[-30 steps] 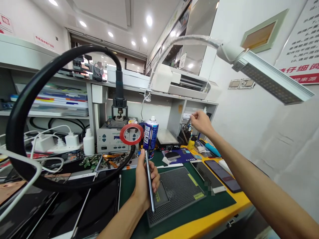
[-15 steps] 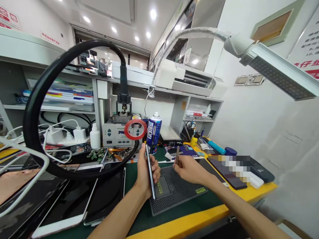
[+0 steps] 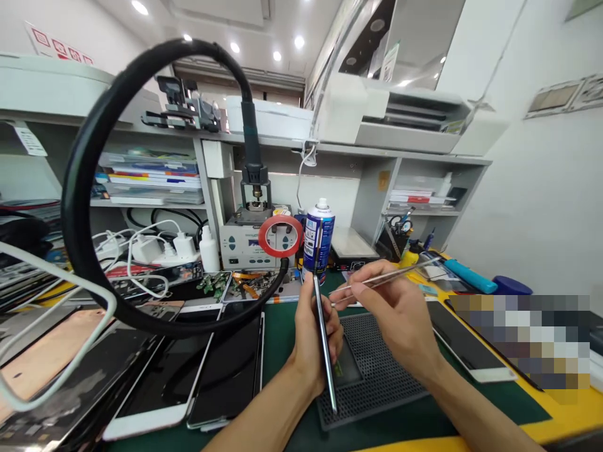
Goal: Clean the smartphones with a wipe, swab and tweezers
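Note:
My left hand is closed around a phone, held edge-on so that its thin silver side faces me. A thin dark strip rises above its top end, in front of the spray can; I cannot make out what it is. In my right hand is a pair of metal tweezers, gripped between thumb and fingers. Their tips point left, close to the fingers of my left hand and the phone's far side. Below both hands lies a dark perforated mat on the green work surface.
A blue spray can stands behind the phone. The thick black hose loops at left from a grey station bearing a red tape ring. Several phones and screens lie left; a white-edged screen lies right.
My view has turned and moved closer. My right hand has turned, bringing the tweezers from upright to nearly level beside the phone. My left hand still holds the phone on edge.

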The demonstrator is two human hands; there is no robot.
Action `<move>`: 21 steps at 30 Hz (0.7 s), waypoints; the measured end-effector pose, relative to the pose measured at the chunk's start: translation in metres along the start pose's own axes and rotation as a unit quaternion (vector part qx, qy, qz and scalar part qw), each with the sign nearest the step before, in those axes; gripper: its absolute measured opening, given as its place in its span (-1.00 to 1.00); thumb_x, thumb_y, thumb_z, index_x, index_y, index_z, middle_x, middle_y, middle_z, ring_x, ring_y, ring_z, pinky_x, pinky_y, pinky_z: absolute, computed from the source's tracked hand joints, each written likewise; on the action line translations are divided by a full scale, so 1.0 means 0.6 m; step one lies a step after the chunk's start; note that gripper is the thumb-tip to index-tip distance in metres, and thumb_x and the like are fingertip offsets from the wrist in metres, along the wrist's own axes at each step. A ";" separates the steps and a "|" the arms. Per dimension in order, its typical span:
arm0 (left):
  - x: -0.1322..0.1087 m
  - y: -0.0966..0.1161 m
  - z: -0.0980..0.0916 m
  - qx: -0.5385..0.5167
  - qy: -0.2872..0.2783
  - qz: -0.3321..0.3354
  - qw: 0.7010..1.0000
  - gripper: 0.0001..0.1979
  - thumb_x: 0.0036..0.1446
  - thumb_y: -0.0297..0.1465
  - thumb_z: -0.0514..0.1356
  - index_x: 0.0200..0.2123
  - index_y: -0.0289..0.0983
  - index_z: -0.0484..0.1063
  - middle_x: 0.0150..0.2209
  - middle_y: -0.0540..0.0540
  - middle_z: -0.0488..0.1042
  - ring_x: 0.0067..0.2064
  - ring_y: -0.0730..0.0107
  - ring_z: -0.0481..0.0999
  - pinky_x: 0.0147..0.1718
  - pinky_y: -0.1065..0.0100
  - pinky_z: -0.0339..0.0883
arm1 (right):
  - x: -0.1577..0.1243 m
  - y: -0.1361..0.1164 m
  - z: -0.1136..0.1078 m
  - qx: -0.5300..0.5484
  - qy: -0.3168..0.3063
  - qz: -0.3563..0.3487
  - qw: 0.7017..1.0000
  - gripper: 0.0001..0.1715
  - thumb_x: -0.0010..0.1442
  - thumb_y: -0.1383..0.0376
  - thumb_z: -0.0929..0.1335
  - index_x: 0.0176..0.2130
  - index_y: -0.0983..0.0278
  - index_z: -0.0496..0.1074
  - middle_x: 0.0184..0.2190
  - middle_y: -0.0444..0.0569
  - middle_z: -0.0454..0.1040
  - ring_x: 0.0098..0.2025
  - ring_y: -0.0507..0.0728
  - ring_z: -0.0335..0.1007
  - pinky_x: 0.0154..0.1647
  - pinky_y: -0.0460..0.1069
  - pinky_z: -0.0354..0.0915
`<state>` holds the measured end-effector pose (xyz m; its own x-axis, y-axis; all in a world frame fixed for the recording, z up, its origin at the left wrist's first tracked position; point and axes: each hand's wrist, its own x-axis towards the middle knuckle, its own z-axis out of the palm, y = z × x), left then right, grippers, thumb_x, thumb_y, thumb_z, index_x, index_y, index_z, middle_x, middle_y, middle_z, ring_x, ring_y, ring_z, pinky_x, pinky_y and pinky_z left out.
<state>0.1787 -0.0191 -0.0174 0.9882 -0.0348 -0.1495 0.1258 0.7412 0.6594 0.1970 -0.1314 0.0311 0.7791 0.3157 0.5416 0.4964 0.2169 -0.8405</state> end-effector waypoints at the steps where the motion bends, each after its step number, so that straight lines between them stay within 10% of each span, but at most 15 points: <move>1: 0.000 0.000 0.000 0.000 0.004 -0.003 1.000 -0.39 0.01 0.25 0.02 -0.55 -0.21 0.11 -0.74 0.15 0.03 -0.79 0.60 0.00 -0.83 0.49 -0.18 | -0.008 0.006 0.002 -0.001 0.010 -0.008 1.000 -0.86 0.24 0.25 0.38 -0.26 0.26 0.34 -0.37 -0.02 0.55 -0.34 0.14 0.55 -0.32 0.04 0.49; 10: 0.001 -0.004 0.004 0.017 -0.015 -0.013 1.000 -0.38 0.02 0.25 0.00 -0.60 -0.20 0.06 -0.76 0.14 0.01 -0.80 0.61 0.01 -0.82 0.46 -0.20 | -0.042 0.014 -0.005 -0.068 0.012 -0.084 0.994 -0.86 0.33 0.33 0.27 -0.15 0.17 0.41 -0.20 -0.01 0.47 -0.13 0.19 0.50 0.06 0.22 0.36; 21: 0.000 -0.008 0.010 0.002 -0.029 -0.042 0.999 -0.39 -0.03 0.24 0.08 -0.55 -0.20 0.08 -0.74 0.16 0.04 -0.81 0.61 0.02 -0.83 0.50 -0.22 | -0.043 0.020 -0.010 -0.092 -0.009 -0.114 0.989 -0.87 0.34 0.35 0.23 -0.15 0.17 0.35 -0.25 -0.03 0.39 -0.25 0.13 0.47 -0.13 0.11 0.45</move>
<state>0.1785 -0.0268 -0.0163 0.9776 -0.1350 -0.1615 0.2083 0.7314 0.6494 0.1850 -0.1425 0.0071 0.6329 0.2945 0.7161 0.7209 0.1134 -0.6837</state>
